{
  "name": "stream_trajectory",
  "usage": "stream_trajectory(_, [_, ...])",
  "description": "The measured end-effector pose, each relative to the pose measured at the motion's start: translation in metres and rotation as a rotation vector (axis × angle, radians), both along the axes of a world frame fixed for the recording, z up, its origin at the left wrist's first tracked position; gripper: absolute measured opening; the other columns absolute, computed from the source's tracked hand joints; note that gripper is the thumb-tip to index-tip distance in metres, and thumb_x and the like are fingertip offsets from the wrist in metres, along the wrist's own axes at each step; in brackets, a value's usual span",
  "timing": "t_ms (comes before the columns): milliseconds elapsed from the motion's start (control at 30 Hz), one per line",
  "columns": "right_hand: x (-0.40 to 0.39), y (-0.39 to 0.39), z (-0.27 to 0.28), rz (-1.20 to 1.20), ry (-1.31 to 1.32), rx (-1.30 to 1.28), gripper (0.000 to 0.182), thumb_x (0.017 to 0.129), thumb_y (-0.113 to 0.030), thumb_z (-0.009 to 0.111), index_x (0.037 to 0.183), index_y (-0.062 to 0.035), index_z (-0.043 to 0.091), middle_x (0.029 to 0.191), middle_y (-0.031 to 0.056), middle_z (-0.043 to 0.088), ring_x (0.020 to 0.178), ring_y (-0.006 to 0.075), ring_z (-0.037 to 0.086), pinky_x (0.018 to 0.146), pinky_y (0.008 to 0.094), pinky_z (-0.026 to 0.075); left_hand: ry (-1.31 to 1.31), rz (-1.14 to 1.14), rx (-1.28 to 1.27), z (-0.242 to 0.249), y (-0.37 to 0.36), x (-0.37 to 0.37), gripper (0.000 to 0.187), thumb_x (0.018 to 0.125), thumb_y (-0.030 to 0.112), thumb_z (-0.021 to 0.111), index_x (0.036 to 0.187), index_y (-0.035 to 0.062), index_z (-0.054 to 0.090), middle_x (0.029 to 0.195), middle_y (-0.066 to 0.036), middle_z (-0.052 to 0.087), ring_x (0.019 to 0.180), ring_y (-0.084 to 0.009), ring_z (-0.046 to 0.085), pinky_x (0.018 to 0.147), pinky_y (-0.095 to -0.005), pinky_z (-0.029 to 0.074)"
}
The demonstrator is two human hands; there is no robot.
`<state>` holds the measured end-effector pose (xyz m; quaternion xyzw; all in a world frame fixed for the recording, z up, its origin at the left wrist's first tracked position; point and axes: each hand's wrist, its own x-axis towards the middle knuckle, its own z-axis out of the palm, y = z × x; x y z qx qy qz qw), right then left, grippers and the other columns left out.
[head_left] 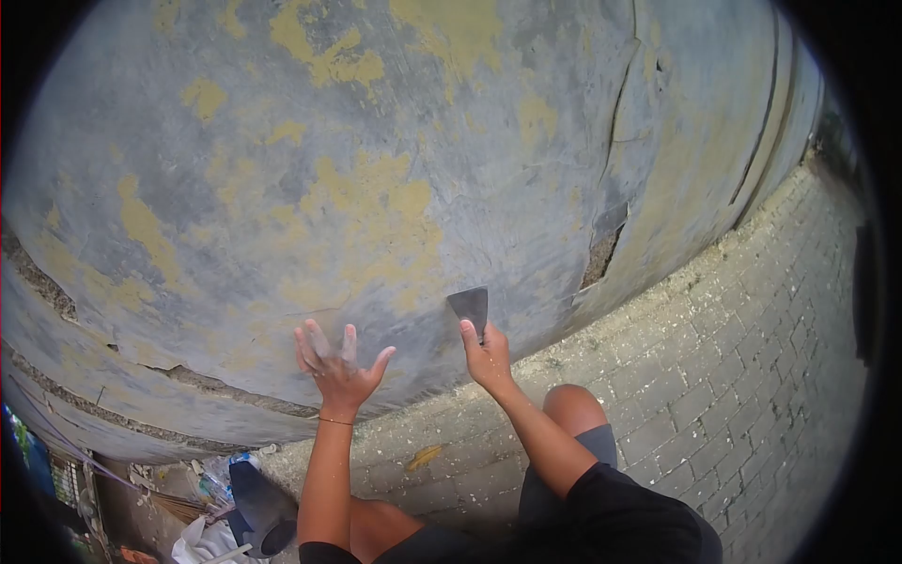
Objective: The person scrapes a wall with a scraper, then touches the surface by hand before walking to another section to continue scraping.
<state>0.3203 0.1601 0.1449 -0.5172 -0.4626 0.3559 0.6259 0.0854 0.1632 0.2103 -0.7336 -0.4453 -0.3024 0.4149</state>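
Observation:
My right hand (488,359) grips a scraper (472,305), thumb laid along it, with its wide dark blade tilted up against the wall (526,244). To the left, my left hand (341,368) is spread with fingers apart, close to the wall's lower part and holding nothing. Pale dust shows on its fingers. The wall is grey with worn yellow paint patches (376,216). The scraper's handle is mostly hidden inside my right hand.
Brick paving (695,404) with pale flakes runs along the wall's foot. Cracks and a broken hole (601,254) mark the wall at right. At lower left lie a dark tube-shaped object (261,508), white plastic (202,543) and other litter. A dry leaf (425,458) lies near my knees.

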Motion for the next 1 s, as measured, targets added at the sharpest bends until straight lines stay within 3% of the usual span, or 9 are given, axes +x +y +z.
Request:
stream_trajectory(100, [0.011, 0.006, 0.03, 0.053, -0.067, -0.015, 0.039, 0.096, -0.038, 0.058, 0.1, -0.0002, 0.064, 0.073, 0.0084, 0.063, 0.067, 0.0125, 0.055, 0.064, 0.0308, 0.046, -0.047, 0.126, -0.126, -0.017, -0.02, -0.017, 0.097, 0.079, 0.064, 0.066, 0.15, 0.0138, 0.023, 0.156, -0.029, 0.008, 0.142, -0.0515, 0.007, 0.107, -0.0629, 0.016])
stream_trajectory(233, [0.017, 0.011, -0.014, 0.048, 0.054, -0.013, 0.038, 0.096, -0.038, 0.058, 0.098, 0.0, 0.063, 0.071, 0.0052, 0.06, 0.066, 0.012, 0.052, 0.063, 0.0301, 0.045, -0.153, 0.206, -0.208, -0.06, -0.04, -0.035, 0.1, 0.079, 0.065, 0.064, 0.153, 0.0128, 0.019, 0.156, -0.029, 0.004, 0.143, -0.051, 0.004, 0.108, -0.0643, 0.013])
stream_trajectory(333, [0.02, 0.015, -0.009, 0.02, 0.062, -0.1, 0.038, 0.097, -0.037, 0.058, 0.098, -0.0002, 0.063, 0.068, 0.0023, 0.057, 0.065, 0.0114, 0.049, 0.062, 0.0294, 0.044, -0.219, 0.384, -0.473, -0.089, -0.047, -0.034, 0.104, 0.08, 0.068, 0.061, 0.154, 0.0113, 0.014, 0.157, -0.029, -0.003, 0.145, -0.0476, -0.003, 0.111, -0.0642, 0.006])
stream_trajectory(500, [0.025, 0.007, 0.018, 0.123, 0.118, -0.105, 0.036, 0.098, -0.037, 0.056, 0.087, -0.0029, 0.057, 0.062, -0.0021, 0.05, 0.057, 0.0059, 0.044, 0.052, 0.0262, 0.038, -0.339, 0.351, -0.456, -0.122, -0.041, -0.018, 0.107, 0.079, 0.068, 0.061, 0.154, 0.0102, 0.013, 0.157, -0.028, -0.003, 0.146, -0.0457, -0.004, 0.112, -0.0635, 0.004])
stream_trajectory(600, [0.022, 0.004, -0.007, 0.083, 0.19, -0.12, 0.036, 0.098, -0.038, 0.056, 0.083, -0.005, 0.054, 0.06, -0.0036, 0.048, 0.051, 0.0042, 0.042, 0.046, 0.0243, 0.034, -0.375, 0.344, -0.41, -0.128, -0.038, -0.019, 0.109, 0.078, 0.068, 0.062, 0.154, 0.0097, 0.011, 0.157, -0.028, -0.003, 0.146, -0.0453, -0.004, 0.112, -0.0635, 0.004])
stream_trajectory(733, [0.007, -0.004, 0.062, 0.1, 0.262, -0.137, 0.035, 0.099, -0.037, 0.055, 0.085, -0.0055, 0.052, 0.059, -0.0031, 0.047, 0.047, 0.0054, 0.042, 0.043, 0.0238, 0.035, -0.351, 0.317, -0.359, -0.129, -0.032, -0.02, 0.111, 0.077, 0.068, 0.064, 0.154, 0.0091, 0.01, 0.157, -0.029, -0.001, 0.146, -0.0457, -0.003, 0.112, -0.0635, 0.004])
stream_trajectory(800, [0.005, 0.0, 0.094, 0.256, 0.328, -0.142, 0.029, 0.101, -0.033, 0.051, 0.088, -0.0075, 0.045, 0.056, -0.002, 0.04, 0.041, 0.0075, 0.04, 0.036, 0.0253, 0.031, -0.351, 0.296, -0.358, -0.131, -0.032, -0.018, 0.11, 0.077, 0.067, 0.064, 0.154, 0.0092, 0.011, 0.157, -0.029, -0.001, 0.146, -0.0459, -0.003, 0.112, -0.0634, 0.004])
stream_trajectory(933, [0.013, -0.01, 0.079, 0.271, 0.262, -0.057, 0.027, 0.101, -0.03, 0.049, 0.088, -0.007, 0.044, 0.055, -0.0014, 0.039, 0.04, 0.0081, 0.038, 0.036, 0.0259, 0.032, -0.353, 0.314, -0.364, -0.128, -0.034, -0.02, 0.109, 0.078, 0.066, 0.065, 0.154, 0.0088, 0.012, 0.157, -0.029, 0.0, 0.145, -0.0468, -0.001, 0.112, -0.063, 0.006])
stream_trajectory(1000, [0.017, -0.019, 0.075, 0.302, 0.388, -0.174, 0.025, 0.102, -0.028, 0.047, 0.09, -0.0064, 0.045, 0.055, -0.0019, 0.037, 0.039, 0.0079, 0.034, 0.036, 0.026, 0.032, -0.376, 0.318, -0.348, -0.129, -0.032, -0.02, 0.108, 0.078, 0.066, 0.065, 0.154, 0.0084, 0.013, 0.157, -0.029, 0.0, 0.145, -0.0468, 0.0, 0.112, -0.0628, 0.006])
